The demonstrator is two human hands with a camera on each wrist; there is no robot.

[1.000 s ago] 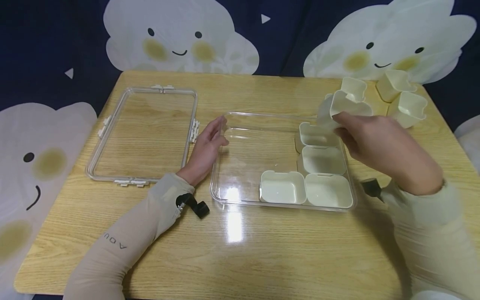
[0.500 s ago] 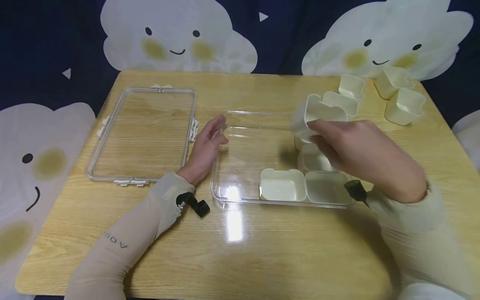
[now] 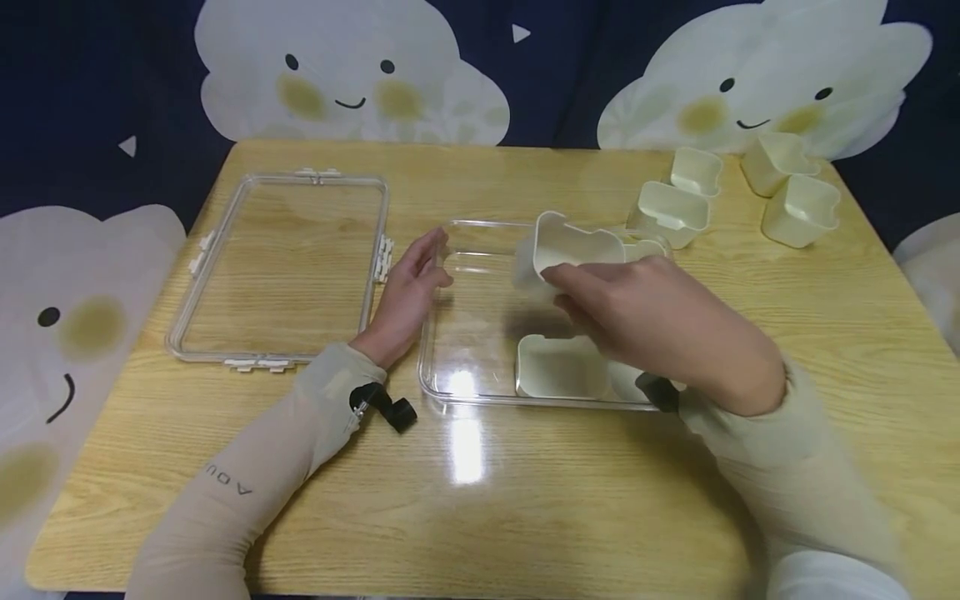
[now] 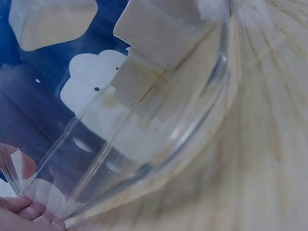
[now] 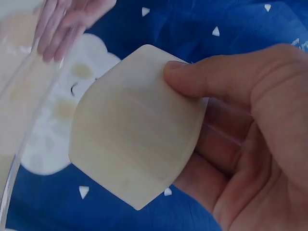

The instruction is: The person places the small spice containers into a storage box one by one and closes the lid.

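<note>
In the head view, my right hand (image 3: 637, 312) pinches the wall of a cream plastic bin (image 3: 573, 242) between thumb and fingers. This bin is held above a clear rectangular box (image 3: 480, 400). The right wrist view shows the thumb on the outside of the held bin (image 5: 134, 130). My left hand (image 3: 408, 292) rests against the box's left wall, its fingers fairly straight; the left wrist view shows only some fingertips. Inside the box, a cream bin (image 3: 562, 367) sits at the front. Other bins along the right side are mostly hidden by my right hand and forearm.
A clear lid frame (image 3: 277, 354) with white clips lies flat on the wooden table (image 3: 480, 517), left of the box. Behind the box at right stand more cream bins: a wide one (image 3: 671, 215), a small one (image 3: 696, 171) and two notched ones (image 3: 801, 212).
My right hand has carried the held bin leftward from the box's back right corner to above its middle. The left hand stays at the box's left wall.
</note>
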